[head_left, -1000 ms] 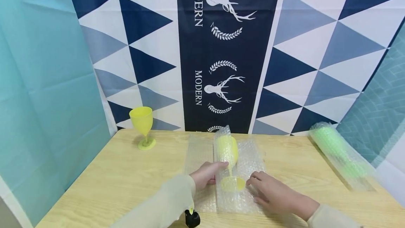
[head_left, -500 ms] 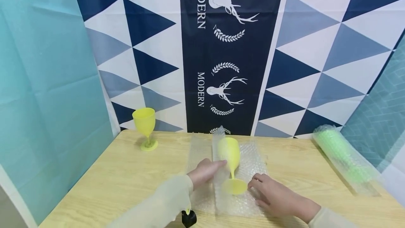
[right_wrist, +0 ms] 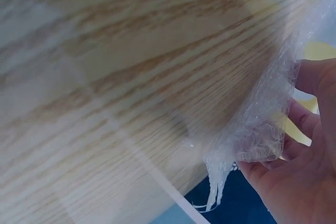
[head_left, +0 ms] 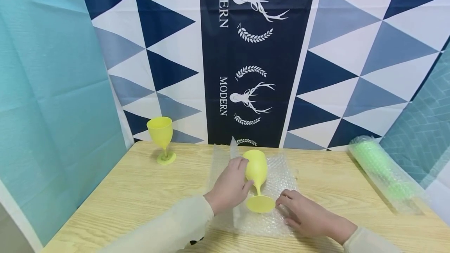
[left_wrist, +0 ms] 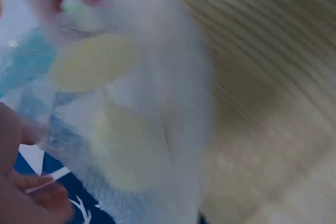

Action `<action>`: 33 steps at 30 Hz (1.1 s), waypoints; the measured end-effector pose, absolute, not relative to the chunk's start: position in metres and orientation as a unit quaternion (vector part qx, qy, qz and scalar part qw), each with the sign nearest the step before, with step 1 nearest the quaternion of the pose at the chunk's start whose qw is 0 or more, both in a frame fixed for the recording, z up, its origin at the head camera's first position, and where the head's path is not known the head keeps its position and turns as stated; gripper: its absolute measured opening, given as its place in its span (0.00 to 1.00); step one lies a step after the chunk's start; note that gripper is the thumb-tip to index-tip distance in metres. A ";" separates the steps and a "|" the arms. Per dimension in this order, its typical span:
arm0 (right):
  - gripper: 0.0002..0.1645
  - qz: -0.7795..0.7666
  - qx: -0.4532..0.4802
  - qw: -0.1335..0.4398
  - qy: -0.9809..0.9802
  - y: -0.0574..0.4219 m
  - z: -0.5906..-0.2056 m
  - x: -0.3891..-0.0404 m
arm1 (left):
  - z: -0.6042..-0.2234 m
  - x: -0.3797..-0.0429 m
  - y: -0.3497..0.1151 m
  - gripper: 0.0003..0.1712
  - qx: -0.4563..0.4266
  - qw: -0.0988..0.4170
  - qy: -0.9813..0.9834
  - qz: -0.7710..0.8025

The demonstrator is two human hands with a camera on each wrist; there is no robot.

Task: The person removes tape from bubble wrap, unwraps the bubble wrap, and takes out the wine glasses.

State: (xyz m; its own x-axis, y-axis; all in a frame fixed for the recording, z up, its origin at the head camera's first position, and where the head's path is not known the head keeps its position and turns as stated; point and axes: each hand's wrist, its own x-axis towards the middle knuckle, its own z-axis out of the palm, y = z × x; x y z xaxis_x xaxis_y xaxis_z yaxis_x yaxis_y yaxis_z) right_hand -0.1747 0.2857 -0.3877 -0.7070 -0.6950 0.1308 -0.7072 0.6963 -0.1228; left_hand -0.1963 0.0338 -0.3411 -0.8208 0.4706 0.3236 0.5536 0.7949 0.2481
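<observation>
A yellow goblet (head_left: 255,165) lies on a sheet of bubble wrap (head_left: 279,177), bowl away from me and foot toward me. Left of it, a flap of the wrap (head_left: 233,147) stands up. My left hand (head_left: 228,186) reaches over this flap, thumb and fingers apart, right at the bowl and stem. The left wrist view is blurred and shows the goblet through the film. My right hand (head_left: 309,214) rests on the wrap to the right of the goblet's foot, fingers bent. In the right wrist view its fingertips (right_wrist: 302,114) touch the wrap's edge.
A second yellow goblet (head_left: 160,132) stands upright at the back left of the wooden table (head_left: 158,190). On the right lies a green object rolled in bubble wrap (head_left: 381,167). A patterned cloth (head_left: 253,57) hangs behind the table.
The wrap flap that lay over the goblet has been folded back left and now stands beside it, uncovering the goblet. My left hand has shifted up toward the bowl. The right hand stays put.
</observation>
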 end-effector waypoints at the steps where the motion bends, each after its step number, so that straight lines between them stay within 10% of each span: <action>1: 0.20 0.082 0.382 0.039 -0.919 0.285 -0.388 -0.175 | -0.341 -0.196 0.031 0.27 -0.307 0.142 -0.933 -0.126; 16: 0.19 0.102 0.364 -0.011 -0.926 0.284 -0.385 -0.184 | -0.364 -0.197 -0.021 0.30 -0.390 0.116 -0.908 0.099; 33: 0.24 0.141 0.383 -0.034 -0.912 0.294 -0.385 -0.186 | -0.403 -0.207 -0.071 0.30 -0.380 0.002 -0.919 -0.103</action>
